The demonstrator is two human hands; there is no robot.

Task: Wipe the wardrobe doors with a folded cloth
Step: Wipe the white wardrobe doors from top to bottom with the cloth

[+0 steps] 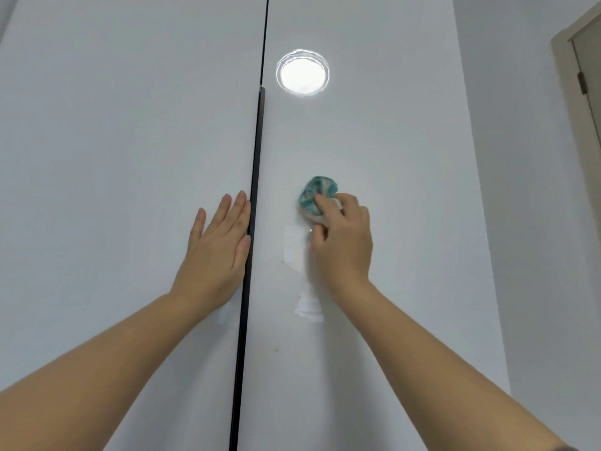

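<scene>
Two bare forearms rise from the lower edge of the view toward the wardrobe. The left hand lies flat on the left door, its grip released: the fingers are straight and close together, holding nothing. Its thumb side sits just beside the dark vertical strip that runs between the two doors.

The right hand is on the other side of that strip, its grip clenched around the cloth, fingers and thumb curled over it. The cloth is a bunched teal and off-white wad that sticks out above the fingers and is pressed against the right door at about the level of the left fingertips.

Just below and left of the right hand, pale patches mark the right door's surface, with another further down by the wrist. Higher on the same door shines a round bright reflection. Beyond the wardrobe's right edge stands a plain wall, and at the far right a beige door frame with a hinge.
</scene>
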